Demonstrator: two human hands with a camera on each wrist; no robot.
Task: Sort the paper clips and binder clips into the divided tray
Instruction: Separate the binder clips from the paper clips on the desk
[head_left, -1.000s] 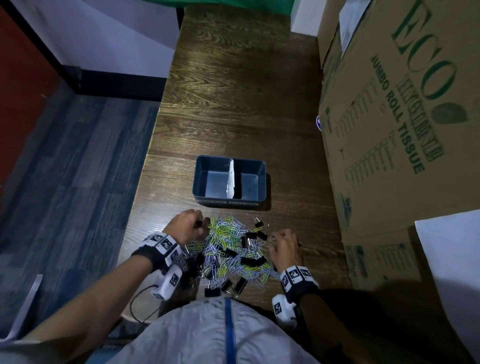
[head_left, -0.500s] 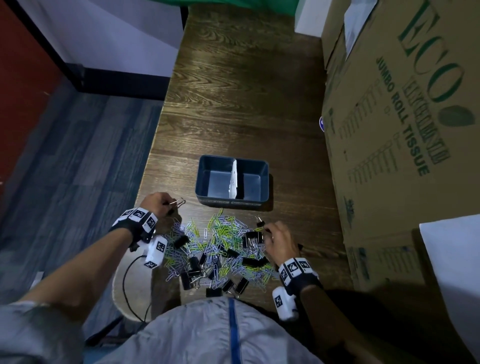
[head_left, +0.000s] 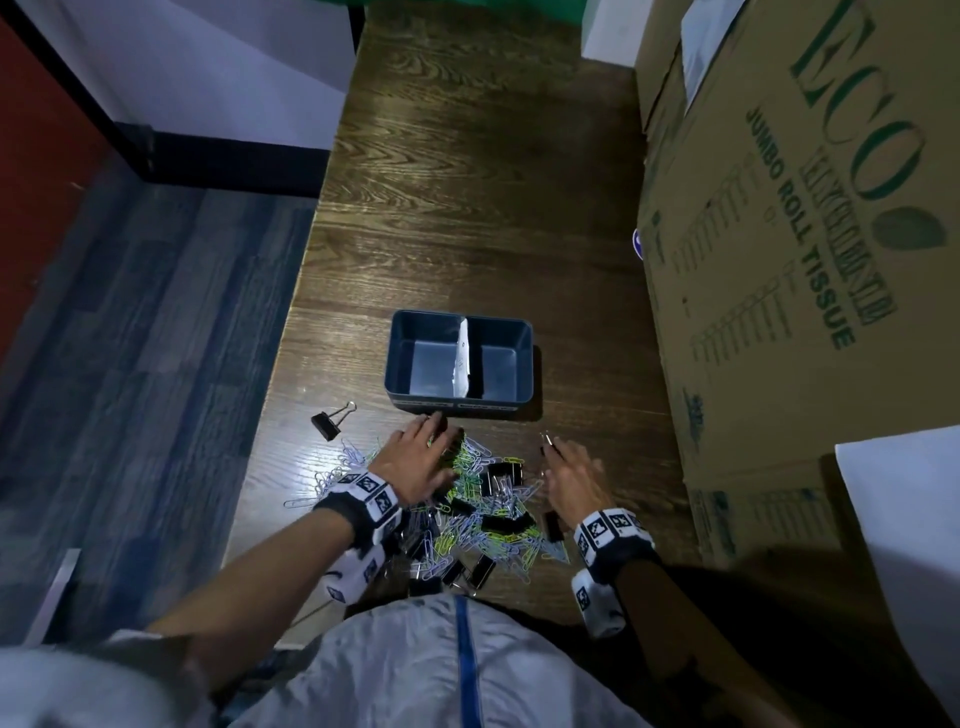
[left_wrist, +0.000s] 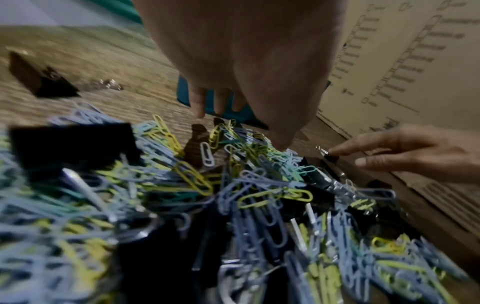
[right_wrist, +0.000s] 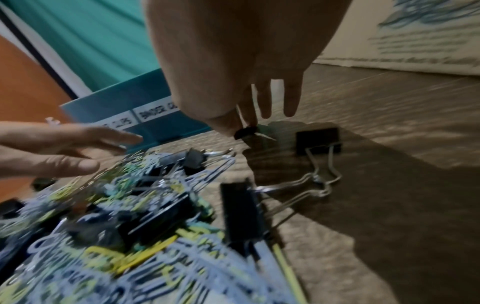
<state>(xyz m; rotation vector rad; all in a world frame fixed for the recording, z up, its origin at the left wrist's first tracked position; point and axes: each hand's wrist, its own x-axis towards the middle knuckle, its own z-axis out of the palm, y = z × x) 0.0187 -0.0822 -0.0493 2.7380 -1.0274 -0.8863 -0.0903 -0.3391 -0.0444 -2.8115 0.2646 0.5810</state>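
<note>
A dark blue divided tray stands on the wooden table, both compartments bare, a white divider between them. Just in front of it lies a mixed pile of coloured paper clips and black binder clips. My left hand hovers flat over the pile's far left part, fingers straight, holding nothing. My right hand is at the pile's far right corner, with thumb and forefinger pinching a small black binder clip. One binder clip lies alone left of the pile.
A large cardboard box walls off the table's right side, with a white sheet leaning against it. The table's left edge runs close to the lone clip. Another binder clip lies on the wood right of the pile.
My left hand had a binder clip lifted at the left; that clip now lies on the table and the hand has moved right over the pile. My right hand shifted slightly forward.
</note>
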